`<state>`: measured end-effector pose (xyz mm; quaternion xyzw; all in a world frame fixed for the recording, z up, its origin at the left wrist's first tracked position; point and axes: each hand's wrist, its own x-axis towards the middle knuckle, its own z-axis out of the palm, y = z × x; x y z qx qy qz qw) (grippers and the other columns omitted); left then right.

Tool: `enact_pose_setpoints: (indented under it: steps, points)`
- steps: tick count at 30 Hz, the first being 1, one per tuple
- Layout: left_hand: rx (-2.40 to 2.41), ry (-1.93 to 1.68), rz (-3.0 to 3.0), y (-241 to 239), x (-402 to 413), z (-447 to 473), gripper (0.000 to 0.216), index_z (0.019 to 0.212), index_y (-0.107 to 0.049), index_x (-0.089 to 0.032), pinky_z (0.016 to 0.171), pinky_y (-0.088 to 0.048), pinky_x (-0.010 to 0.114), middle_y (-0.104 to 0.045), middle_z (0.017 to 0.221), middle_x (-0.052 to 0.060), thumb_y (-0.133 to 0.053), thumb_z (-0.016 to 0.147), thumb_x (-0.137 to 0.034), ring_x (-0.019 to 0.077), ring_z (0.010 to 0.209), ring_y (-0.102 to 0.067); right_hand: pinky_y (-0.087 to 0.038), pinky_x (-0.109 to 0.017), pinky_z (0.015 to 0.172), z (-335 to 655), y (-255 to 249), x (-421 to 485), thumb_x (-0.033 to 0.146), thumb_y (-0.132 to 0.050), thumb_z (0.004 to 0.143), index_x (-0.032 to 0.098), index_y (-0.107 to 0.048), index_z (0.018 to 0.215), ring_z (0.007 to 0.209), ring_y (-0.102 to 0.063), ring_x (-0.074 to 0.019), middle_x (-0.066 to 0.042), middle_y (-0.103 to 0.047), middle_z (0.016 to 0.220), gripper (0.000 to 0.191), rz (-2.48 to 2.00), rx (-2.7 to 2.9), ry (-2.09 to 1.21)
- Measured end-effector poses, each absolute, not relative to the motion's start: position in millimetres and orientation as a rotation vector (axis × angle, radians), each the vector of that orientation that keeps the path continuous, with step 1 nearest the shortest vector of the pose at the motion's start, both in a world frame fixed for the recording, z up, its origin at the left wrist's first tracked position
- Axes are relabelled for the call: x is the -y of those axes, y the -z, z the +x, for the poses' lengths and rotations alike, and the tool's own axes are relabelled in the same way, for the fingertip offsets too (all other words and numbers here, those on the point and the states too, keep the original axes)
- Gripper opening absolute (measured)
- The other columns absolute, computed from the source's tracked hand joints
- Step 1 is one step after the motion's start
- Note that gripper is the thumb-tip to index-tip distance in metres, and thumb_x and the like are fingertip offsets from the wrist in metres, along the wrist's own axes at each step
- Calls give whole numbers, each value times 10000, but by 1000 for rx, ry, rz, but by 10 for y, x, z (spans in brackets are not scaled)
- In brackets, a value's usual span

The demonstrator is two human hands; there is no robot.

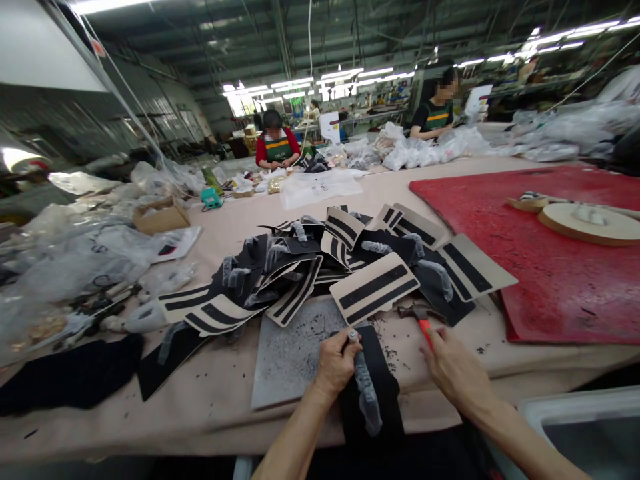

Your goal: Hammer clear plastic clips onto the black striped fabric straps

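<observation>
My left hand (336, 363) is closed around a small metal punch (353, 335), held upright on a black piece (373, 383) with a grey fuzzy strip. The piece lies partly on a grey metal plate (295, 347) at the table's front edge. My right hand (453, 370) grips the red handle of a hammer (419, 313), whose head hovers just right of the punch. Behind both hands spreads a heap of black and beige striped pieces (350, 267).
A red cutting mat (540, 267) with a round wooden disc (590, 222) lies to the right. Clear plastic bags (75, 253) and a cardboard box (160, 217) crowd the left. Dark cloth (70, 377) lies front left. Two people work at the table's far end.
</observation>
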<state>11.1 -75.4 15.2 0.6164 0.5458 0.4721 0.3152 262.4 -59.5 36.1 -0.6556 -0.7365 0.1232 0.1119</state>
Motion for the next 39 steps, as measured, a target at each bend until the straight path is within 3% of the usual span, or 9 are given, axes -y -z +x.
enact_pose_setpoints:
  steps: [2,4,8,12,15,18,24,30,39]
  points:
    - [-1461,-1248,1597,-161,750,116,141,878,-716,-202,747,-525,263,-742,824,19,-585,828,-189,182,767,-690,-440,-446,958,2388,-489,704,118,-420,882,131,-505,1324,1178,-519,-299,-204,-489,1356,450,-1513,2416,-187]
    - [-1485,-1264,1519,-149,726,127,117,854,-715,-197,744,-531,266,-748,819,21,-608,821,-229,185,764,-692,-389,-433,1031,2144,-616,838,51,-483,783,186,-520,1314,1237,-462,-271,-143,-432,1450,549,-1070,2680,-259]
    - [-1451,-1390,1089,-84,610,116,176,788,-693,-156,658,-551,263,-734,732,30,-705,766,-330,181,689,-692,-384,-457,1016,1835,-708,1012,129,-640,665,186,-620,1033,1135,-502,-290,-106,-561,1270,373,-673,2981,-325]
    - [-1348,-1686,629,-237,537,-84,312,794,-676,-115,656,-581,290,-726,733,56,-766,712,-402,190,684,-714,-431,-436,892,1779,-804,976,147,-530,845,180,-625,897,976,-584,-279,-109,-641,1017,113,-1000,2871,-187]
    - [-1345,-1893,622,-572,613,-337,323,840,-677,-114,679,-590,295,-730,776,58,-792,714,-388,193,719,-725,-439,-390,755,1808,-958,911,185,-447,931,175,-606,857,850,-639,-279,-124,-665,893,176,-1521,2654,-180]
    - [-1356,-2037,752,-863,739,-499,293,881,-680,-134,709,-598,301,-739,820,50,-777,756,-381,188,748,-726,-431,-348,679,1842,-1033,912,321,-515,934,185,-575,935,797,-683,-288,-101,-692,818,149,-1829,2389,-401]
    - [-1417,-1682,1033,-617,819,-230,237,879,-707,-152,744,-582,277,-749,814,47,-726,816,-379,186,773,-718,-495,-361,764,1768,-695,1196,391,-559,936,155,-469,1360,905,-713,-297,-120,-741,965,494,-1835,2208,-617]
    - [-1347,-1426,1162,-236,768,105,175,848,-705,-158,693,-537,240,-737,784,29,-692,829,-332,167,735,-687,-527,-326,758,1605,-370,1378,299,-452,993,150,-526,1370,896,-728,-267,-132,-748,1008,412,-1730,2324,-560]
    - [-1319,-1353,1168,-94,723,119,186,923,-690,-173,771,-551,283,-765,876,51,-662,853,-343,197,823,-715,-531,-361,779,1511,-442,1324,296,-449,987,108,-491,1413,892,-726,-298,-170,-743,993,467,-1793,2263,-750]
